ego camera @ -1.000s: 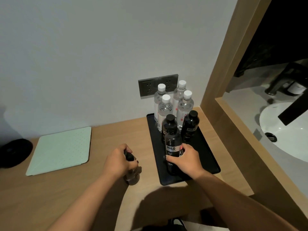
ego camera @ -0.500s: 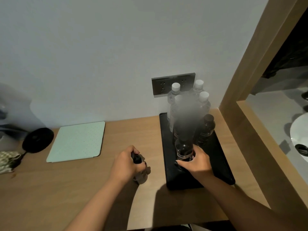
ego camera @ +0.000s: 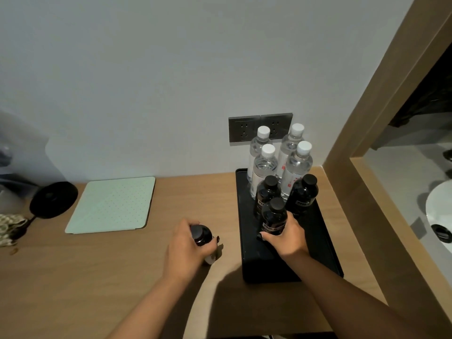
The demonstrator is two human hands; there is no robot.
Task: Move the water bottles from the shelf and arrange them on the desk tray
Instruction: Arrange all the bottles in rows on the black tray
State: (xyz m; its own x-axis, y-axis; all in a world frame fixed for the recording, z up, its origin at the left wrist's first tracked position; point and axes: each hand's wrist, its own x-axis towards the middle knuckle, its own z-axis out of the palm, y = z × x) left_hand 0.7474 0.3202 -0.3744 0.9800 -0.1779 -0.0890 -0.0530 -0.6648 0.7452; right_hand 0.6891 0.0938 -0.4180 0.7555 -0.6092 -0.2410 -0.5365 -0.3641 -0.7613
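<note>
A black tray (ego camera: 325,243) lies on the wooden desk (ego camera: 97,270) at the right. Several clear bottles with white caps (ego camera: 265,167) stand at its back. Two black bottles (ego camera: 303,194) stand in front of them. My right hand (ego camera: 285,237) grips a third black bottle (ego camera: 274,216), upright on the tray. My left hand (ego camera: 187,245) grips another black bottle (ego camera: 201,234) standing on the desk left of the tray; my fingers hide most of its body.
A pale green pad (ego camera: 112,204) lies on the desk to the left, with a round black stand (ego camera: 52,199) beside it. A grey socket plate (ego camera: 244,129) sits on the wall behind the tray. A wooden frame (ego camera: 362,133) and a white sink (ego camera: 440,206) are on the right.
The view has shifted left, so everything sits further right in the frame. Both hands keep their grip on their bottles; neither bottle has visibly moved.
</note>
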